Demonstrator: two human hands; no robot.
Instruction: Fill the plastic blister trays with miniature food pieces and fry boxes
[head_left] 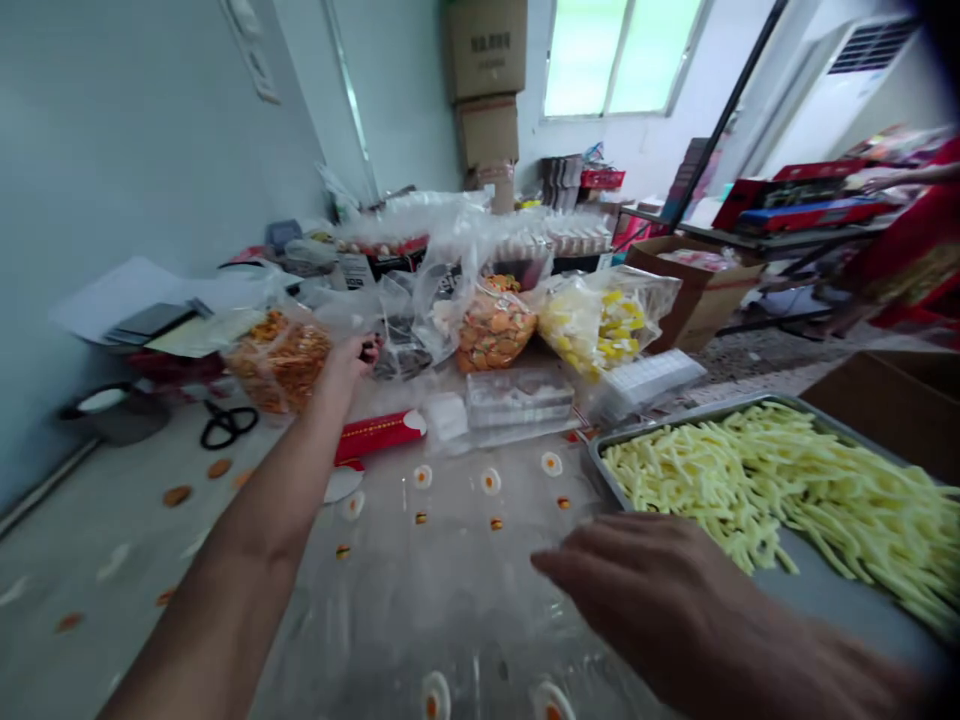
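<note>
My left hand (357,358) reaches far forward, its fingers curled round small dark pieces at the edge of a clear bag of dark pieces (405,350). To its left stands a clear bag of orange-brown strips (281,360). My right hand (645,575) hovers, somewhat blurred, near the metal tray's left edge, fingers stretched out and nothing visible in them. In front of me lies clear moulded plastic (450,600) with small fried-egg pieces (490,481) and tiny burger pieces (496,524) set in rows. A red printed packet (381,435) lies below my left hand.
A metal tray (817,590) holds a heap of pale yellow fry-like strips (705,480). Beyond the plastic are a bag of round orange-brown pieces (495,325), a bag of yellow pieces (600,325) and clear boxes (517,400). Black scissors (225,425) lie left. Another person's sleeve (911,230) shows right.
</note>
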